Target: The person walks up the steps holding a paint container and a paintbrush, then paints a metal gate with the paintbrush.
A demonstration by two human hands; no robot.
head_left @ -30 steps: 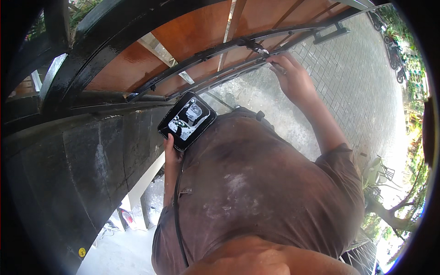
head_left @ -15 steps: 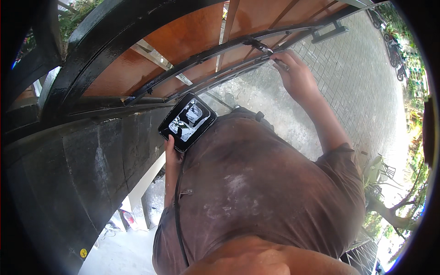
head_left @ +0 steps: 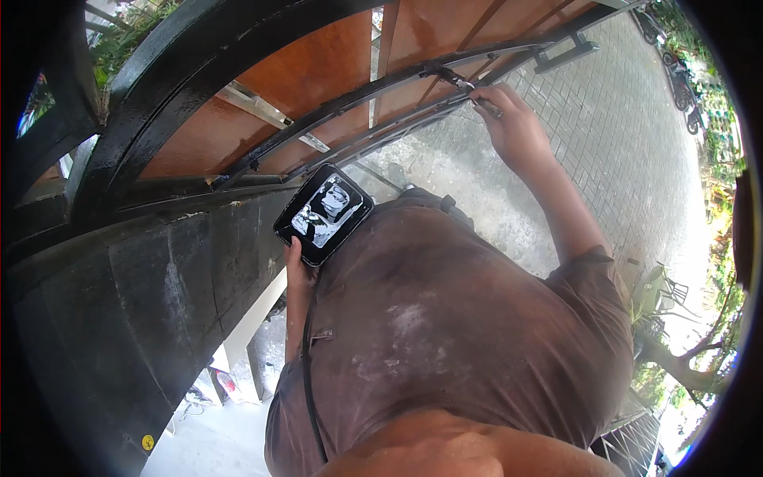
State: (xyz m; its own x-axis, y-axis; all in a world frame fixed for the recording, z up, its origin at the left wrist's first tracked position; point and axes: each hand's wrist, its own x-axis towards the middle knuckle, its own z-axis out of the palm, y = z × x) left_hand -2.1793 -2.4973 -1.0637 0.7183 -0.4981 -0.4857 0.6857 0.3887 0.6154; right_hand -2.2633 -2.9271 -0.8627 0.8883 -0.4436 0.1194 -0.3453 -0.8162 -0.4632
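Note:
My right hand [head_left: 511, 123] is closed round the handle of a paintbrush [head_left: 458, 80]. The brush's dark bristles touch a black metal rail [head_left: 381, 86] of the gate. Behind that rail run reddish-brown panels [head_left: 298, 67] with pale gaps between some of them. At my left side, my left hand [head_left: 297, 266] grips the near edge of a black rectangular paint tray [head_left: 323, 215]. Its thumb lies over the rim while the other fingers are mostly hidden beneath. Black paint and pale, whitish patches show inside the tray.
A dark wall [head_left: 103, 294] stands close on my left, below the thick black frame [head_left: 171, 71]. A black cable [head_left: 309, 389] hangs down my shirt. Brick paving [head_left: 604, 119] stretches away at the right, with a chair [head_left: 674, 290] and parked motorbikes [head_left: 679, 83] farther off.
The brush and my right hand have shifted very slightly along the rail. My left hand keeps the tray in nearly the same place, and the view has tilted a little.

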